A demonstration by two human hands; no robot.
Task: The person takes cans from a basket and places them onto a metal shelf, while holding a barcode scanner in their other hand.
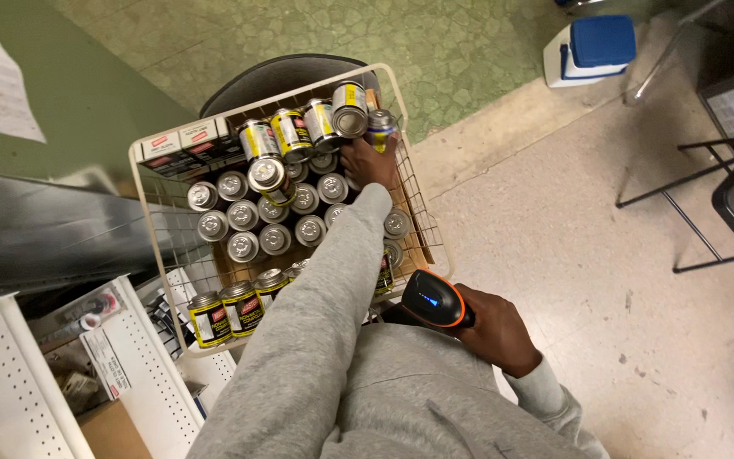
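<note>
Probably fairly heavy for its size, rigid metal, smooth and a bit slippery round the label: the small can [380, 126] at the far end of the wire basket [422, 221], best taken round the body or by the lid edge. Silver screw lid, blue and yellow label, lying tilted among upright cans [273, 212] of the same kind with yellow labels. Left hand [369, 163] reaching in, fingers curled at the can's base; full grip hard to tell. Right hand [499, 331] closed round a black and orange handheld scanner [433, 300], near the basket's close edge.
</note>
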